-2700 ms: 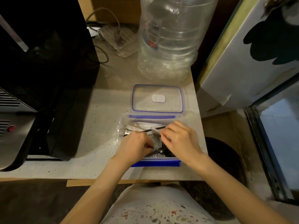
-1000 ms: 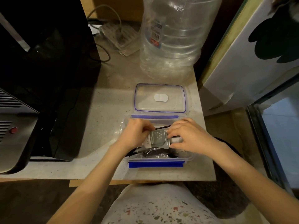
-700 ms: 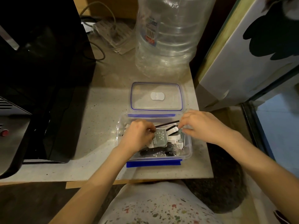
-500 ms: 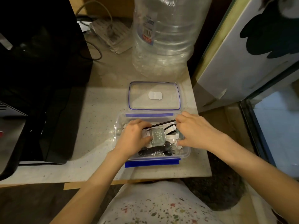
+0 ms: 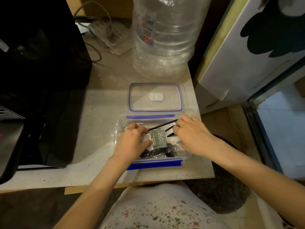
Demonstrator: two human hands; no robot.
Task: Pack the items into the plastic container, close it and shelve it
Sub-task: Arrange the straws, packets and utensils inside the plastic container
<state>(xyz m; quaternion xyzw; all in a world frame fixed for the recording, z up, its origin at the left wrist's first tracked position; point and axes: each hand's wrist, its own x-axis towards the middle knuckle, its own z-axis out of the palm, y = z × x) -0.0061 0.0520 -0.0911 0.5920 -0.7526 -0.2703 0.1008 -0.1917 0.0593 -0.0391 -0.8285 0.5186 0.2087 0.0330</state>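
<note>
Container (image 5: 119, 129) sits open on the counter (image 5: 99, 113), both hands reaching inside. Left hand (image 5: 132, 142) pinches a grey-green packet (image 5: 157, 138) between thumb and curled fingers at the container's centre. Right hand (image 5: 191, 136), fingers curled down at the container's right end, touches 2 black sticks (image 5: 162, 126); whether it grips them cannot be told. Lid (image 5: 156, 97) lies flat just behind the container, a large clear bottle (image 5: 165, 38) farther back.

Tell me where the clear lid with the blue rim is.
The clear blue-rimmed lid lies flat on the speckled countertop, just behind the open clear plastic container and in front of the big clear water bottle.
</note>
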